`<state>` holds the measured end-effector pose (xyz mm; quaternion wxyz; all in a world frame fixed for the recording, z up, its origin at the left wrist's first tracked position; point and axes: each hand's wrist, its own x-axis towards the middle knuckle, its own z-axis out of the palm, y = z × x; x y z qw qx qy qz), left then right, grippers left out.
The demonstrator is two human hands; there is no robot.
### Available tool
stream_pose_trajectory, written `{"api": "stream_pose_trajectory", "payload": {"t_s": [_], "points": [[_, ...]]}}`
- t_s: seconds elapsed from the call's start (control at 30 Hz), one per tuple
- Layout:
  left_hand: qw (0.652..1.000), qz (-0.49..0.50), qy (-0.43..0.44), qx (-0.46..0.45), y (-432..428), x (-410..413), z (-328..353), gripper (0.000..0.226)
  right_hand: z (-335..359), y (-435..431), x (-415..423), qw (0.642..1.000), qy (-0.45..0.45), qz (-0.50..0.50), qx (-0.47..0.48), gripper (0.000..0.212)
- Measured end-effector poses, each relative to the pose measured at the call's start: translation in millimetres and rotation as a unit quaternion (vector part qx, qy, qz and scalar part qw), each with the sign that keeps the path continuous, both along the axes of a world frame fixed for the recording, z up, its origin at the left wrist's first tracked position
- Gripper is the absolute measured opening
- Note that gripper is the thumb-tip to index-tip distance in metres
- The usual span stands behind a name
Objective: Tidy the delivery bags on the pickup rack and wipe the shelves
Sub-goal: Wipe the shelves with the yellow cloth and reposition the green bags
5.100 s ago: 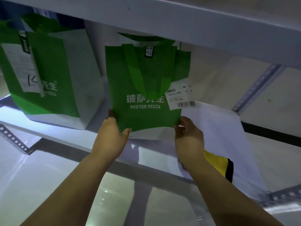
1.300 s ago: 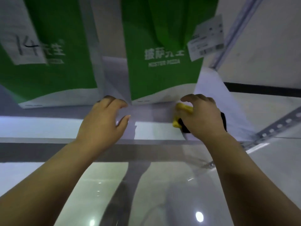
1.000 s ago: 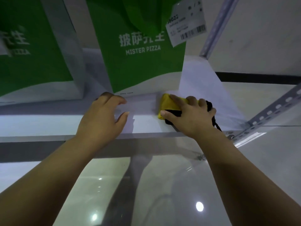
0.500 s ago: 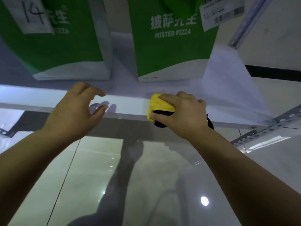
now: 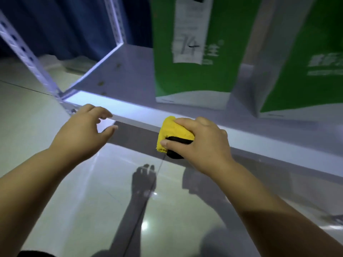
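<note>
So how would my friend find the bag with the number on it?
Look at the grey metal shelf of the rack, where two green delivery bags stand side by side. Pick the left bag, straight behind the yellow cloth. Only it has a white paper slip with a handwritten 14 on its front; the right bag shows just printed lettering.

1. Cloth (image 5: 174,130): yellow with a black part, bunched, gripped by the right hand (image 5: 202,143) against the shelf's front edge.
2. Left bag (image 5: 191,76): green with a white base, upright, with a paper slip (image 5: 189,34) marked 14.
3. Right bag (image 5: 304,86): same colours, upright, just beside the first.
4. Shelf (image 5: 130,75): pale grey metal, carrying both bags.
</note>
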<state>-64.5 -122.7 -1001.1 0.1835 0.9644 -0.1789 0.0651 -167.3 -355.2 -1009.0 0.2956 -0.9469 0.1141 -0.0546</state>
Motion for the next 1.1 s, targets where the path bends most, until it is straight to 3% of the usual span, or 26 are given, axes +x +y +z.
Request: {"api": "stream_pose_trajectory", "payload": {"t_s": [0.3,0.57,0.7,0.97,1.1], "points": [[0.997,0.047,-0.003,-0.068,73,77,-21,0.031,10,109,105,0.999,-0.007,0.007,-0.041,0.064],[0.993,0.009,-0.032,-0.110,97,121,-52,0.029,-7,162,197,0.989,0.054,-0.027,-0.134,0.062],[0.984,0.022,0.018,-0.174,90,133,-68,0.026,-20,171,211,0.965,0.094,-0.003,-0.244,0.065],[0.982,0.045,-0.010,-0.181,88,141,-79,0.036,-34,157,254,0.970,0.057,0.065,-0.229,0.060],[0.985,0.031,0.035,-0.167,95,138,-74,0.043,-40,153,303,0.962,0.041,0.063,-0.264,0.051]]}}
